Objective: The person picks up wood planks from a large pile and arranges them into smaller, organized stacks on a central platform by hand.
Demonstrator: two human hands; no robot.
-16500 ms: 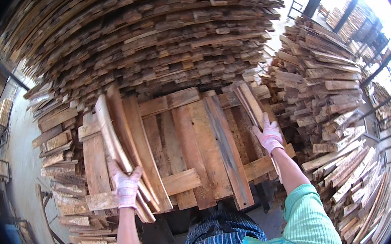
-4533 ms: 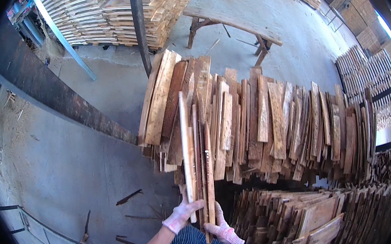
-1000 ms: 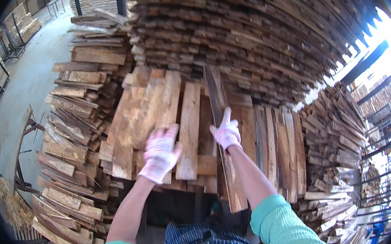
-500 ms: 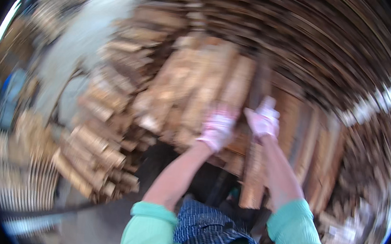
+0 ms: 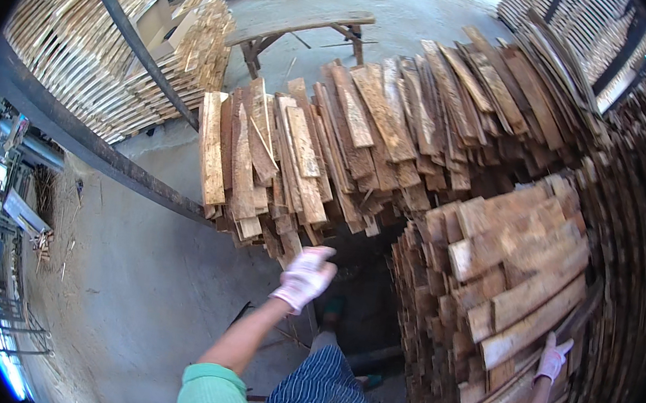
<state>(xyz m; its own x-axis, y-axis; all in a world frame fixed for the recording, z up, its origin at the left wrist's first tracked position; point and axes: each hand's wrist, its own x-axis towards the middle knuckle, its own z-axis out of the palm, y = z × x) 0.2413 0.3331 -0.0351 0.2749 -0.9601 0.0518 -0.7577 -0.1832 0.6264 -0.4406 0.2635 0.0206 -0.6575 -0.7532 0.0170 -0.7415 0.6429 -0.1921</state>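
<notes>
My left hand (image 5: pixel 305 278), in a white and pink glove, hangs in the air just short of the near ends of a long row of rough wooden planks (image 5: pixel 309 145). Its thumb stands apart from the fingers, and I see nothing held in it. At the lower right, my right hand (image 5: pixel 553 358), gloved alike, is at a waist-high stack of planks (image 5: pixel 523 246). Its thumb and fingers are spread on or just over the boards; firm contact cannot be made out.
A tall wall of stacked boards (image 5: pixel 627 233) rises at the right. Dark metal beams (image 5: pixel 100 147) cross the left side. Behind the row stand a low wooden bench (image 5: pixel 302 28) and pale stacked timber (image 5: pixel 80 42). Concrete floor (image 5: pixel 148 293) stretches at the left.
My view has swung left, so the plank stack now lies at the right. My left hand has come away from its boards toward the plank row; my right hand stays by the stack.
</notes>
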